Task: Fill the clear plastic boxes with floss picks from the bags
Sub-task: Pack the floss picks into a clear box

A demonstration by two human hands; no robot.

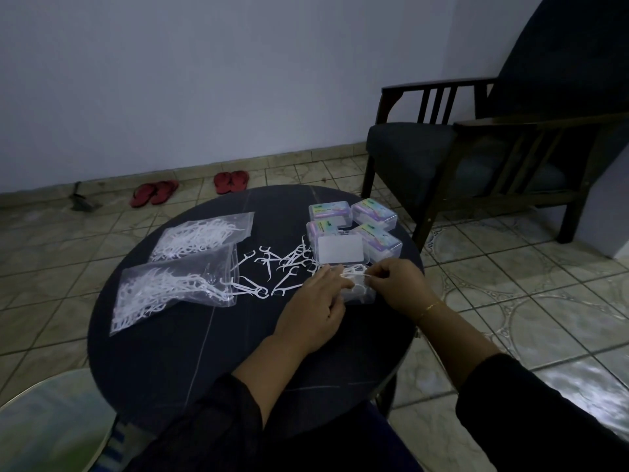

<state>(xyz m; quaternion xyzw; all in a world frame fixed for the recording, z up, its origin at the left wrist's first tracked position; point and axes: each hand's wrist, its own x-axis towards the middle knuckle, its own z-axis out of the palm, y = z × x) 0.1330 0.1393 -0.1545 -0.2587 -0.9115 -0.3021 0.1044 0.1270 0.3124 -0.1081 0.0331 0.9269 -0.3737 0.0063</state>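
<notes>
A round dark table (177,352) was viewed from above in dim light. At its left, two clear zip bags of white floss picks were laid: a nearer bag (170,287) and a farther bag (204,238), the two overlapping at one corner. Loose floss picks (272,270) were scattered on the tabletop between the bags and the boxes. The left hand (316,311) was rested palm down, its fingers extended and fairly close together, the fingertips touching the picks in an open clear plastic box (357,291) whose lid (340,251) was raised behind it. Four closed boxes with coloured labels (354,223) were grouped at the far right of the table, just behind the open one. The right hand (398,284), a thin gold bracelet (429,307) at its wrist, was curled, its fingertips pinching a few picks over the open box. On the tiled floor beyond, two pairs of red sandals (190,189) and a dark armchair (476,148) were seen.
</notes>
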